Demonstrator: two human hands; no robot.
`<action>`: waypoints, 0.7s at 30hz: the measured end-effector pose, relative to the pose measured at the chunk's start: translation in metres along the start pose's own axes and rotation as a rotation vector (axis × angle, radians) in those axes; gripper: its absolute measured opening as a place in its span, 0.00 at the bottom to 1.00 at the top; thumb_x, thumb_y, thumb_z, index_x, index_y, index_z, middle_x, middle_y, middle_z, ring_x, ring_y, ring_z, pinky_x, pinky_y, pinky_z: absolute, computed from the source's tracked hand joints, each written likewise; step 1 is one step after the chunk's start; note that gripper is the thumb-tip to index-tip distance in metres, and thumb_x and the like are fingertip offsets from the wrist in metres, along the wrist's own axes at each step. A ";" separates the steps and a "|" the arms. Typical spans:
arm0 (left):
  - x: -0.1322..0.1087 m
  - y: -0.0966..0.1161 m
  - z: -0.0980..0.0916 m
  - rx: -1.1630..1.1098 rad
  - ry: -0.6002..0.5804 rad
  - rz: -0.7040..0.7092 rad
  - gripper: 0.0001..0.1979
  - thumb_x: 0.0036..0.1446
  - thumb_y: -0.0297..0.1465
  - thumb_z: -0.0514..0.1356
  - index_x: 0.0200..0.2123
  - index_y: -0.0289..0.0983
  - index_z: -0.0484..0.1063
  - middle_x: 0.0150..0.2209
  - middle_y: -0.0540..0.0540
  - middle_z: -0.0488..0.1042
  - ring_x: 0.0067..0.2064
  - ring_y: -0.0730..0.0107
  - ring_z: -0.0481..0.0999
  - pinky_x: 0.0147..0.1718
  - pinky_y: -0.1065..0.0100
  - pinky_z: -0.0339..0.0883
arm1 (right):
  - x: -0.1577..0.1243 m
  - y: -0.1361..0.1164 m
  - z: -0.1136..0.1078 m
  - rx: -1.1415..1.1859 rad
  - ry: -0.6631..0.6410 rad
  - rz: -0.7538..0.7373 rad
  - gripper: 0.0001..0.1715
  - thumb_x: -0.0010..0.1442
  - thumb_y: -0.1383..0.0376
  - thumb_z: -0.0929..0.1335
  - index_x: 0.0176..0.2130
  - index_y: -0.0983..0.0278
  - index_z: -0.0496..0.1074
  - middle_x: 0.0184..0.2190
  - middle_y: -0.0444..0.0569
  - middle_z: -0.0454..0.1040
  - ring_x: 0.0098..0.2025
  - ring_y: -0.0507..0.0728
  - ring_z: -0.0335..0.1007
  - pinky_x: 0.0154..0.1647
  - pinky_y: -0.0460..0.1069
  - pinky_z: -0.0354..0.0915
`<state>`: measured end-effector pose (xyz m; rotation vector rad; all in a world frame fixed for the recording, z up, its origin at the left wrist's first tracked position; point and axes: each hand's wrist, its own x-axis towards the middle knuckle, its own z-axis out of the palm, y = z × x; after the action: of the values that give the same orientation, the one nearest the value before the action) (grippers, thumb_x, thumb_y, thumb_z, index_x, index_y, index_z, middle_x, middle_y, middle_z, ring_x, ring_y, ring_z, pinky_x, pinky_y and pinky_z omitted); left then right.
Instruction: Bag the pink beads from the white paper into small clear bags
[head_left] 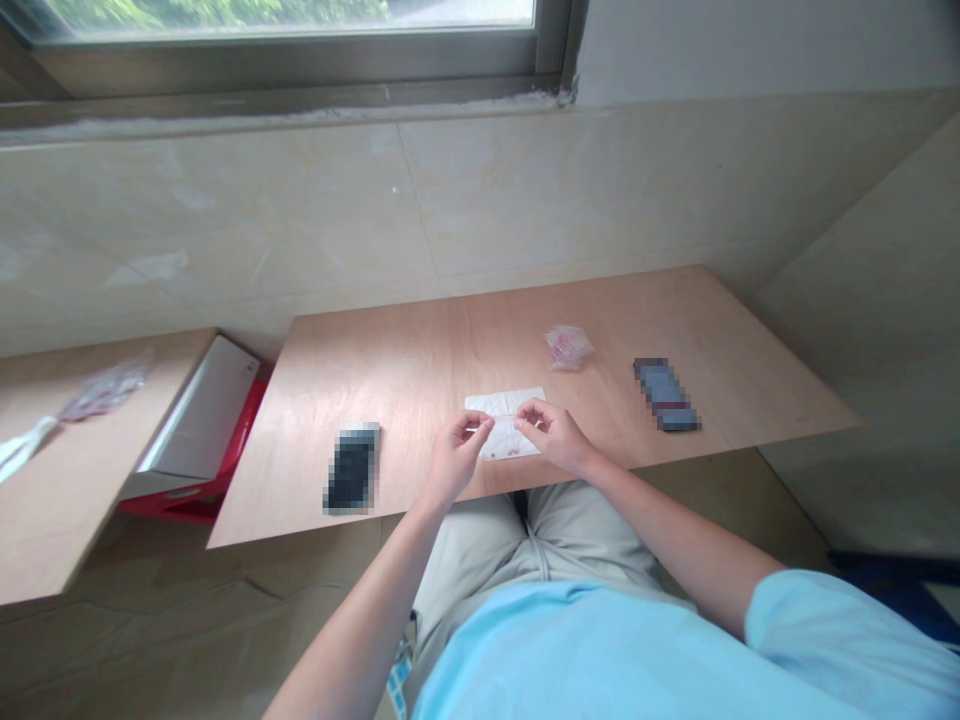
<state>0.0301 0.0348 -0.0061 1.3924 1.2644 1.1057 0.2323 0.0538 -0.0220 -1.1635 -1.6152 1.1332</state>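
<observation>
My left hand [456, 452] is closed in a pinch, thumb against forefinger, over the left edge of a white paper sheet [495, 403]. Over the sheet's right side my right hand [556, 435] pinches the same way. A thin, pale, thread-like strand [504, 416] seems to stretch between the two sets of fingertips, too fine to make out well. A few tiny reddish pieces [514, 452] lie on the lower part of the sheet, below the fingers.
Small clear plastic bags [568, 347] with pink marks lie behind the sheet. One phone [352, 468] rests at left, another [666, 394] at right on the wooden table [420, 350]. A second table [45, 520] stands left, past a white box [199, 415] and red container [244, 440].
</observation>
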 end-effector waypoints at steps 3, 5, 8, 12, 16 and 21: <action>-0.001 0.001 0.000 0.002 -0.013 0.008 0.14 0.62 0.42 0.62 0.37 0.37 0.76 0.36 0.46 0.77 0.34 0.69 0.75 0.34 0.69 0.69 | 0.000 0.000 0.000 -0.014 -0.002 0.004 0.13 0.63 0.55 0.69 0.38 0.62 0.74 0.29 0.44 0.72 0.27 0.52 0.66 0.27 0.46 0.62; -0.001 0.002 0.001 0.010 -0.026 0.003 0.14 0.62 0.43 0.62 0.37 0.37 0.76 0.37 0.46 0.77 0.35 0.69 0.75 0.34 0.69 0.70 | -0.001 0.000 0.001 -0.011 0.000 -0.001 0.13 0.63 0.55 0.69 0.37 0.61 0.75 0.28 0.44 0.72 0.27 0.52 0.65 0.27 0.46 0.62; -0.003 0.003 0.002 0.018 -0.039 -0.017 0.15 0.61 0.43 0.62 0.37 0.37 0.75 0.37 0.46 0.77 0.35 0.69 0.75 0.34 0.69 0.70 | -0.001 -0.001 0.000 -0.002 0.003 -0.007 0.13 0.63 0.55 0.68 0.36 0.61 0.74 0.28 0.44 0.72 0.27 0.53 0.65 0.28 0.47 0.62; -0.004 0.005 0.002 0.028 -0.044 -0.014 0.15 0.61 0.44 0.62 0.38 0.37 0.76 0.38 0.45 0.77 0.35 0.69 0.75 0.35 0.69 0.70 | -0.001 -0.002 0.000 0.006 0.005 -0.001 0.13 0.63 0.54 0.69 0.35 0.61 0.74 0.29 0.44 0.72 0.28 0.53 0.66 0.28 0.47 0.63; -0.004 0.005 0.002 0.032 -0.058 -0.007 0.14 0.62 0.42 0.62 0.39 0.37 0.77 0.41 0.43 0.78 0.38 0.67 0.77 0.37 0.68 0.71 | -0.001 -0.003 0.000 0.020 -0.015 0.002 0.13 0.63 0.54 0.69 0.35 0.61 0.74 0.29 0.44 0.72 0.28 0.53 0.66 0.28 0.47 0.63; -0.004 0.002 0.003 0.051 -0.065 -0.004 0.13 0.62 0.41 0.62 0.39 0.37 0.77 0.41 0.43 0.79 0.41 0.65 0.77 0.38 0.67 0.71 | -0.003 -0.003 0.002 0.057 -0.050 -0.008 0.11 0.64 0.56 0.68 0.35 0.61 0.74 0.29 0.43 0.71 0.27 0.52 0.64 0.28 0.46 0.62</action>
<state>0.0334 0.0310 -0.0043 1.4520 1.2563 1.0237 0.2307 0.0504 -0.0196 -1.0985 -1.6133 1.2038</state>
